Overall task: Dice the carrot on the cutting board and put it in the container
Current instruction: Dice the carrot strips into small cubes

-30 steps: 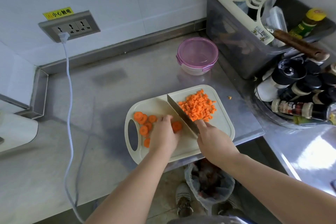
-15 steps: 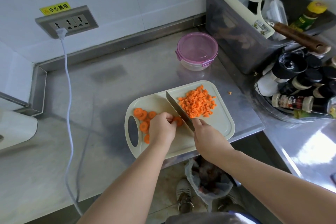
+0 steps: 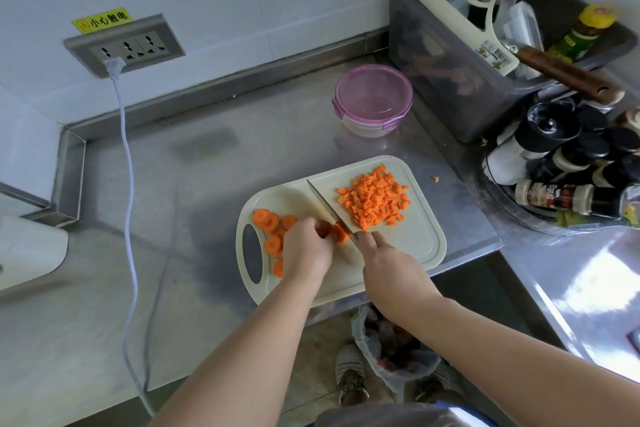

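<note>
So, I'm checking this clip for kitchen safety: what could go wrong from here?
The left hand pinches a slice right beside the knife; a slip could nick its fingers.
The board lies at the counter edge; pressure might tip it.
The dice may scatter: one piece lies on the counter.

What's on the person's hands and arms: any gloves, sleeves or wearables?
Bare throughout: left hand and right hand show no gloves, rings or watch. The left forearm and right forearm are uncovered to the frame edge, no sleeves, bands or markings.

Two hands (image 3: 306, 248) (image 3: 393, 265), one knife (image 3: 325, 204), one cutting board (image 3: 417, 243), one container (image 3: 373, 99).
</note>
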Demonstrator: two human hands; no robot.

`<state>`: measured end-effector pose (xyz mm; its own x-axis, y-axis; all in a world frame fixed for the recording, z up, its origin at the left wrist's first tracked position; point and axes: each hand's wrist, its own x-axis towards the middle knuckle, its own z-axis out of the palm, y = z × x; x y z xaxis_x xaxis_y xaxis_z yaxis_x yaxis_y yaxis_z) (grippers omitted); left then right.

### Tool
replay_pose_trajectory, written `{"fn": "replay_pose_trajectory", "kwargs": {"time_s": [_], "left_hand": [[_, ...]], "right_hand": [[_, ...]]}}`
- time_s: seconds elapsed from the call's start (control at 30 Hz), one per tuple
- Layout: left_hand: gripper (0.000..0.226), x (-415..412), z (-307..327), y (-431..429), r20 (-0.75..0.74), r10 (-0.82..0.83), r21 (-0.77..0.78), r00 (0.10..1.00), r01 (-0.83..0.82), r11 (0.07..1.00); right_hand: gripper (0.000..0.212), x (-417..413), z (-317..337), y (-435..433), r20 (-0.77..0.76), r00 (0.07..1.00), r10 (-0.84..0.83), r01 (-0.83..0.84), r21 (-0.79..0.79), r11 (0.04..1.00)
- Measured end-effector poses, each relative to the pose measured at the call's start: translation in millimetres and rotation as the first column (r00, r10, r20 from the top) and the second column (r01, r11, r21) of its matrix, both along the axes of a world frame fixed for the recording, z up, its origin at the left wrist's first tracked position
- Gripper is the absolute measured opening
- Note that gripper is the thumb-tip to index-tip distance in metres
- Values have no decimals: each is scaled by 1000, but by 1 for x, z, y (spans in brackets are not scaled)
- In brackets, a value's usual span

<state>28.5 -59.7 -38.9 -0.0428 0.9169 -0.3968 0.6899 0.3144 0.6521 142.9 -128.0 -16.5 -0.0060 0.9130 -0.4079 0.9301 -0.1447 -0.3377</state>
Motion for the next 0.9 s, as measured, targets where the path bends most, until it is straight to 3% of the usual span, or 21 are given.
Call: {"fn": "replay_pose_trajectory", "kwargs": {"time_s": [0.6,0.8,0.9], "left_hand": [[12,0,-3,2,-20,-8,-2,1000,8,1000],[11,-1,-4,0,-9,-19,14,1000,19,1000],[17,-1,-2,-3,-5,-37,58,999,37,998]], "right_hand": [[47,-2,-1,8,-4,1000,13,-13,-135,991],[44,-1,-2,14,-17,1000,7,-8,-59,998],[46,7,-4,11,28,998,52,-53,56,997]]}}
